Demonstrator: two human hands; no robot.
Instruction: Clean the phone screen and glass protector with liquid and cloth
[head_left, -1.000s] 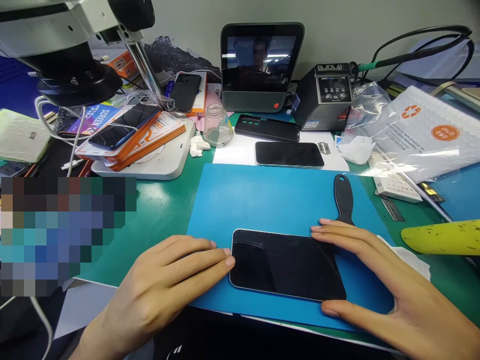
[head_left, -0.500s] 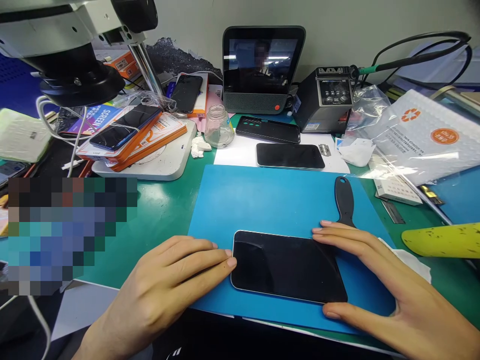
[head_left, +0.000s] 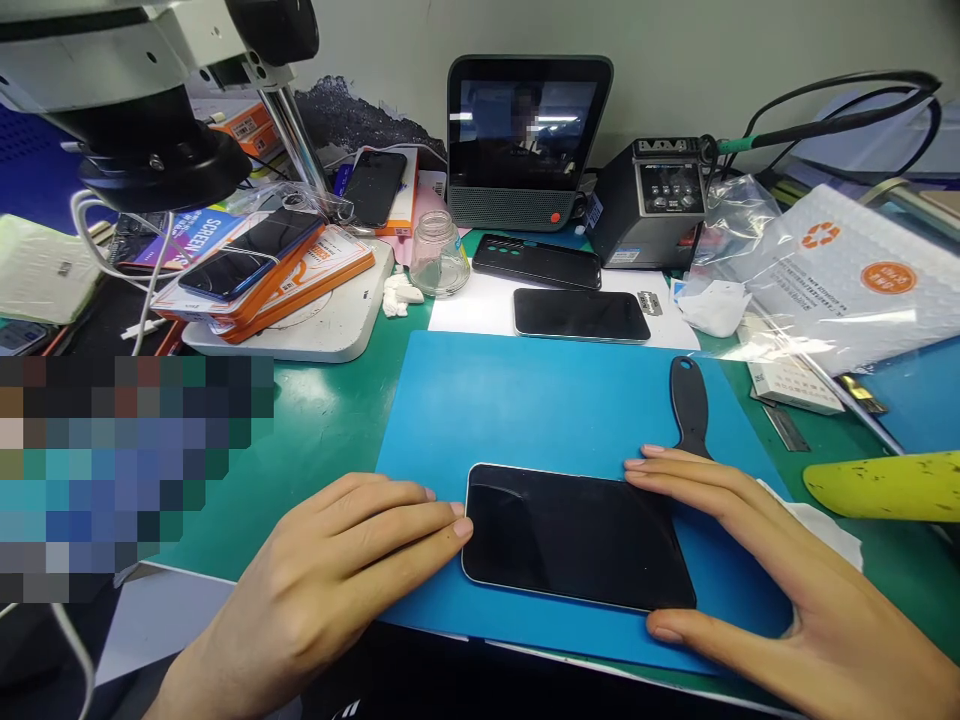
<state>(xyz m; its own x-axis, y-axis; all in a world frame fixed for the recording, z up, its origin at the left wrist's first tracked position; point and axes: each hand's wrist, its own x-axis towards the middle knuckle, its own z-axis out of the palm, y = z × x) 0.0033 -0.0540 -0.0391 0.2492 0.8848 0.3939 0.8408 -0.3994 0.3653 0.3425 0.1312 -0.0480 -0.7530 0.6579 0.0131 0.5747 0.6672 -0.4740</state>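
Observation:
A smartphone (head_left: 574, 540) with a dark screen and a light rim lies flat, face up, on the blue mat (head_left: 510, 400). At its left end, the fingertips of my left hand (head_left: 330, 570) touch the edge; those fingers are stretched out side by side. My right hand (head_left: 772, 570) spans the phone's right end, its thumb on the near corner and its fingers on the far edge. Just beyond my right fingers lies a black-handled tool (head_left: 688, 405), its working end hidden behind them. A white wipe (head_left: 821, 530) is partly covered by the right hand.
Behind the mat lie another phone (head_left: 581, 314) and a black phone case (head_left: 536, 261). A glass jar (head_left: 439, 260), a display device (head_left: 529, 140) and a black control box (head_left: 652, 205) stand farther back. The microscope head (head_left: 161, 150) overhangs the left. A yellow cylinder (head_left: 885, 486) juts in at right.

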